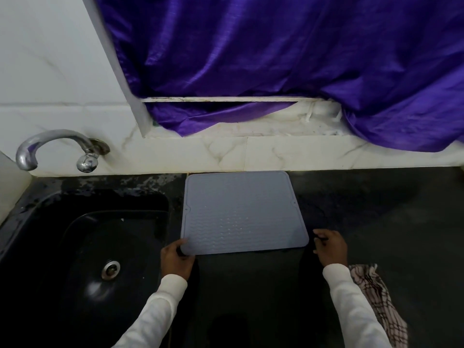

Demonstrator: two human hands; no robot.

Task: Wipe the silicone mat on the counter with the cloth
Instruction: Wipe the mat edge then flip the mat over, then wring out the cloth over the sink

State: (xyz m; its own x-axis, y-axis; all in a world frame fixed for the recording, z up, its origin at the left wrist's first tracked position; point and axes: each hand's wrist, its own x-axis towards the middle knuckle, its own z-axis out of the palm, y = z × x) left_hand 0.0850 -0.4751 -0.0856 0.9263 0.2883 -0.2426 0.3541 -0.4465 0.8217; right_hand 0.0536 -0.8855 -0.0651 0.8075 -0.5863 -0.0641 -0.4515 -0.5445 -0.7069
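Observation:
A grey ribbed silicone mat (241, 213) lies flat on the dark counter (389, 222), its far edge against the marble backsplash. My left hand (177, 259) grips the mat's near left corner, thumb on top. My right hand (330, 247) hovers just right of the near right corner with loosely curled fingers and holds nothing; whether it touches the mat is unclear. A checked cloth (379, 300) lies on the counter to the right of my right sleeve, partly hidden by the arm.
A black sink (82, 247) with a metal drain (110, 270) sits left of the mat, a chrome tap (57, 149) above it on the wall. Purple fabric (276, 59) hangs over the ledge behind the counter. Wet patches mark the counter behind the sink.

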